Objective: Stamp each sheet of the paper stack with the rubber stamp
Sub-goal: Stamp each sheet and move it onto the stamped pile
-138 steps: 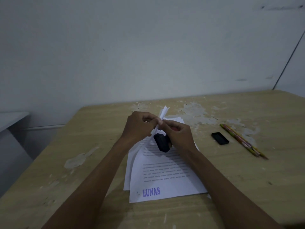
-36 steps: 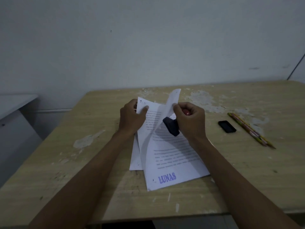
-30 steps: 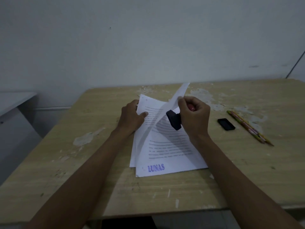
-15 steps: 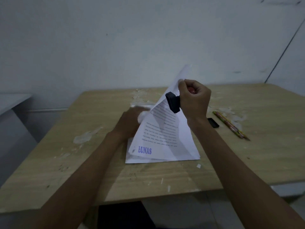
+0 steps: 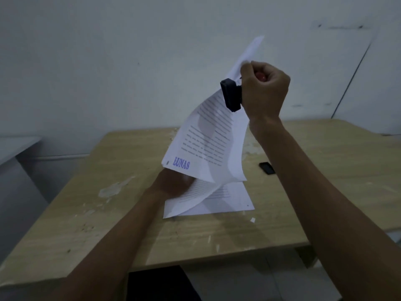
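My right hand [image 5: 264,92] is raised high above the table, closed around the black rubber stamp [image 5: 231,97] and pinching the top corner of a printed sheet [image 5: 208,144]. That sheet hangs in the air and bears a purple "LUNAS" mark near its lower left corner. The paper stack [image 5: 230,203] lies on the wooden table [image 5: 130,224] below it, with its uppermost sheet curled up on the left side. My left hand [image 5: 173,183] rests at the stack's left edge. Its fingers are hidden behind the hanging sheet.
A small black flat object [image 5: 267,168] lies on the table to the right of the stack, partly behind my right forearm. A white wall stands just behind the table. Chipped patches [image 5: 112,189] and paper scraps mark the tabletop.
My right hand has risen further with the stamp and the stamped sheet, so the sheet now hangs off the stack. My left hand stays at the stack.
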